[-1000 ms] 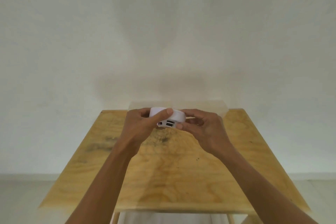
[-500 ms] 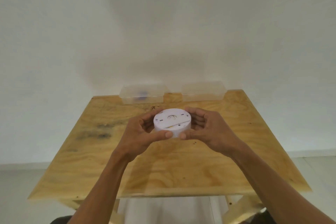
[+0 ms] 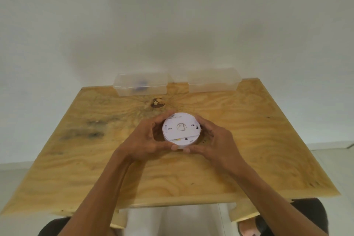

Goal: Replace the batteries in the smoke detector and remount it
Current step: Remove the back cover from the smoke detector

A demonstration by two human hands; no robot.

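Both hands clamp the smoke detector (image 3: 181,132) between them. Left hand (image 3: 142,141): fingers curled round the detector's left and far rim, thumb tip on the near rim. Right hand (image 3: 217,142): fingers curled round the right rim, thumb tip on the near rim, just beside the left thumb. Detector sits between the two palms, flat back face turned up toward the camera; whether it rests on the wood or is held just above it cannot be told. Position: over the middle of the wooden table (image 3: 258,140), slightly toward the far edge. At the far edge, two clear plastic boxes: left box (image 3: 140,86) with something bluish inside, blurred; right box (image 3: 213,80), contents not discernible.
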